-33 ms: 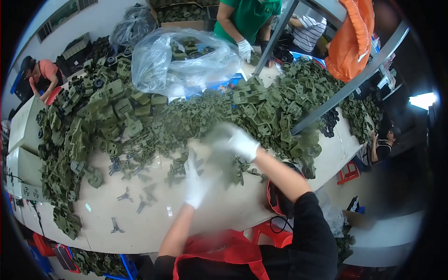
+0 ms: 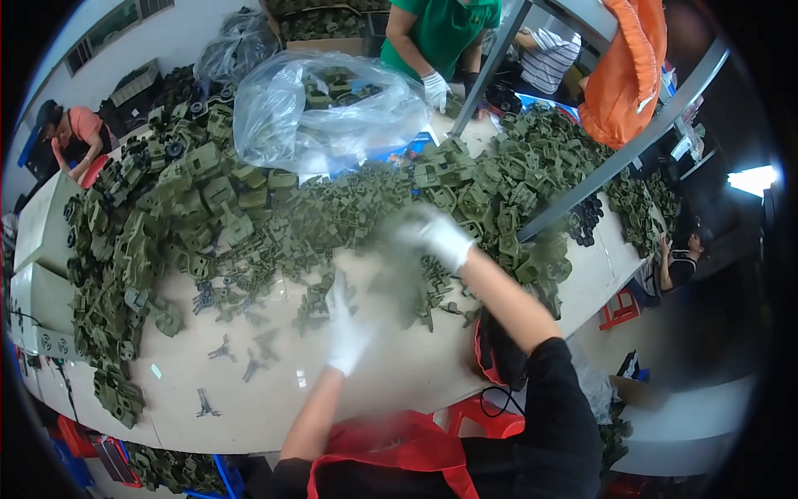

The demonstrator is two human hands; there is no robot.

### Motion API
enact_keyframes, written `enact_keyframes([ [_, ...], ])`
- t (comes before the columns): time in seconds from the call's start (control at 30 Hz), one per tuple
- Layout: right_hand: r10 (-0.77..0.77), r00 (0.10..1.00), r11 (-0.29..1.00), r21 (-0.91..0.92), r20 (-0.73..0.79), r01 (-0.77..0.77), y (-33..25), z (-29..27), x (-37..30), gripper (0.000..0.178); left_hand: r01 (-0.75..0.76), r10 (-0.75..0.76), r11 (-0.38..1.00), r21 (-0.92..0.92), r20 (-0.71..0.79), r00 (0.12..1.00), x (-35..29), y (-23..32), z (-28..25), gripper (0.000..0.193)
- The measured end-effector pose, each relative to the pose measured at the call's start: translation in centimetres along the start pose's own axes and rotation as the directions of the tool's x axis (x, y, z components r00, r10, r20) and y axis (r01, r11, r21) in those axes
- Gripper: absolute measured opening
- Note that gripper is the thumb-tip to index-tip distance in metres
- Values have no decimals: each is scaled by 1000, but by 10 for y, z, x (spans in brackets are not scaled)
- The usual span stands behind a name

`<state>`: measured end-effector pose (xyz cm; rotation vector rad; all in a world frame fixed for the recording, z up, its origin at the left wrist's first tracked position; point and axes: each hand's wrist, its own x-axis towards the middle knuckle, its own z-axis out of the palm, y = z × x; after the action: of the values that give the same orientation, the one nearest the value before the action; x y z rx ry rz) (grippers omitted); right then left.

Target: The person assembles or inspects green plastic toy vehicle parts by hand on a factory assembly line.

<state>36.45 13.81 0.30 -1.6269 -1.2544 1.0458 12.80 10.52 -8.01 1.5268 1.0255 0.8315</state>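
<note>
My left hand [image 2: 347, 333], in a white glove, is low over the table, one finger stretched up and away from me. A small dark green plastic part [image 2: 314, 306] lies right beside its fingers; a blurred patch hides the rest of its grip. My right hand [image 2: 445, 239], also gloved in white, reaches to the near edge of the heap of small green plastic parts [image 2: 349, 200]. Its fingertips are smeared among the green, so whatever they touch cannot be made out. Several loose greyish-green forked pieces [image 2: 223, 348] lie on the table left of my left hand.
Larger green toy-vehicle shells [image 2: 137, 241] are heaped on the left, more [image 2: 474, 187] on the right. A clear plastic bag [image 2: 278, 116] stands behind. A slanting grey metal bar [image 2: 582, 191] crosses the right side. A co-worker in a green shirt [image 2: 440, 37] stands across the table [image 2: 249, 407].
My right hand has shifted slightly to the right, with its forearm. The left hand has barely moved.
</note>
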Motion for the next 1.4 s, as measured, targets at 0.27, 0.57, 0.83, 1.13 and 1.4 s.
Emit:
enact_keyframes([
  [0.27, 536, 550, 699, 702, -641, 137, 66, -290, 31, 41, 339, -359, 929, -150, -133, 924, -47, -127, -47, 67],
  [0.57, -357, 255, 318, -374, -899, -871, 22, -231, 82, 44, 322, -436, 894, -310, -443, 784, -91, -168, -68, 52],
  [0.83, 179, 797, 328, -729, -577, -601, 38, -196, 217, 52, 369, -188, 889, 273, -516, 835, -86, -146, -58, 29],
  [1.13, 203, 798, 289, -744, -568, -603, 51, -188, 235, 45, 267, -3, 817, 511, -458, 889, -86, -152, -62, 19],
  [1.4, 209, 762, 372, -671, -613, -641, 75, -198, 222, 43, 211, 53, 816, 538, -432, 900, -85, -153, -63, 19],
])
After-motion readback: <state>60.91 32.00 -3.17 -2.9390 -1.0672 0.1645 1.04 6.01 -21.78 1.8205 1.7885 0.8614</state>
